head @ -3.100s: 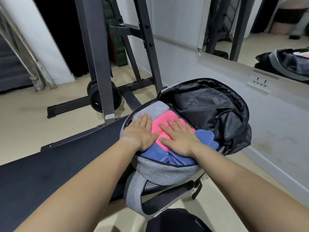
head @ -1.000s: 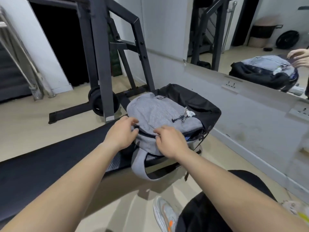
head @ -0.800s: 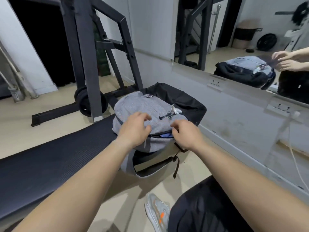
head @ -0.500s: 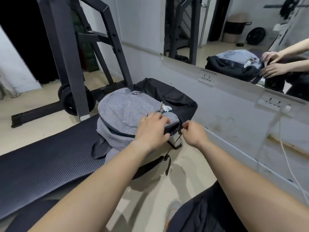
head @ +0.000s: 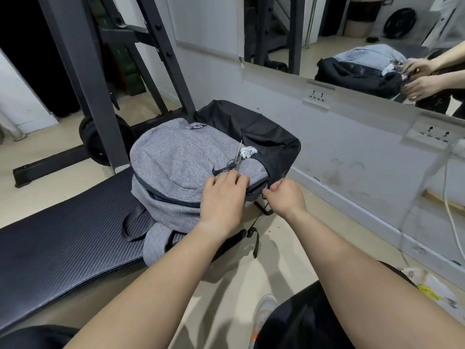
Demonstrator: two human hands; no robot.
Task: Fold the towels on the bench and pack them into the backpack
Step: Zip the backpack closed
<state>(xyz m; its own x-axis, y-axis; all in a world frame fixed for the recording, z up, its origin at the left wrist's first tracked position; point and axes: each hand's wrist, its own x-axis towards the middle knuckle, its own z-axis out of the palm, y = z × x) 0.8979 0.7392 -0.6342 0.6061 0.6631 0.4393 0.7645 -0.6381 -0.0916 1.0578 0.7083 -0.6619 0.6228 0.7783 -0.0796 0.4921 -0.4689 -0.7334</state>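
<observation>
The grey backpack [head: 176, 159] lies flat on the end of the black bench [head: 63, 238], its front flap down over the main compartment. No towel shows; the inside is hidden. My left hand [head: 222, 197] presses on the flap near the zip line, fingers spread and bent. My right hand [head: 283, 196] is pinched on the zipper pull at the bag's right corner, beside the black mesh side [head: 279, 154]. A small key charm [head: 245, 152] hangs from another zip on the flap.
A dark steel rack [head: 85, 79] with a weight plate [head: 100, 139] stands behind the bench. A wall with sockets [head: 315, 96] and a mirror [head: 352, 34] runs along the right. My knee [head: 314, 321] and shoe [head: 264, 311] are at the bottom right.
Earlier the bag was open with pink, grey and blue towels under my palms. The flap has since come down, and my right hand has moved rightwards along the zip line.
</observation>
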